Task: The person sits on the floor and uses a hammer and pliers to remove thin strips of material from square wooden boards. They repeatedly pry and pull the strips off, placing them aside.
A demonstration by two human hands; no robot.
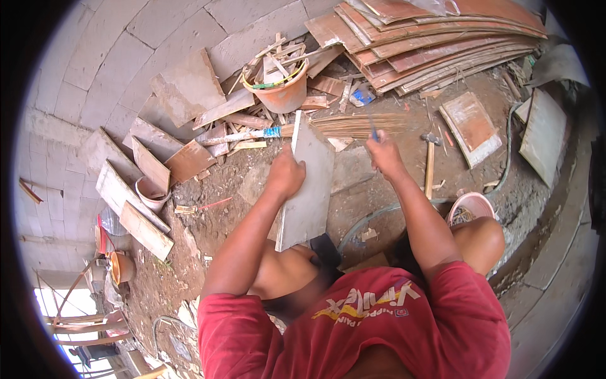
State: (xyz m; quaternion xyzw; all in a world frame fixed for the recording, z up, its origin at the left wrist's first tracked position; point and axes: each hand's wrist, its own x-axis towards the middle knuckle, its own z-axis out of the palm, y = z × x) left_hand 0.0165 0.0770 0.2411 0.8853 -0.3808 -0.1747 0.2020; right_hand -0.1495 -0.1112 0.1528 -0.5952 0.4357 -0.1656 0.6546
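Brown dirt floor [151,290] meets grey block wall [177,28] along far edge; left hand [287,172] grips flat grey rectangular board [310,183]; right hand [384,155] clenches slim, blurred bluish tool [374,134].

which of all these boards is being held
The pale grey board in the left hand, near the middle of the view; neither hand touches any of the other boards.

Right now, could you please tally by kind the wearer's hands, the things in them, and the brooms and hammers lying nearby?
Hands: 2, left hand and right hand
Held panels: 1, grey panel
Held tools: 1, slim tool, blurred
Brooms: 1, straw-coloured broom
Hammers: 1, wooden-handled hammer
Total: 6
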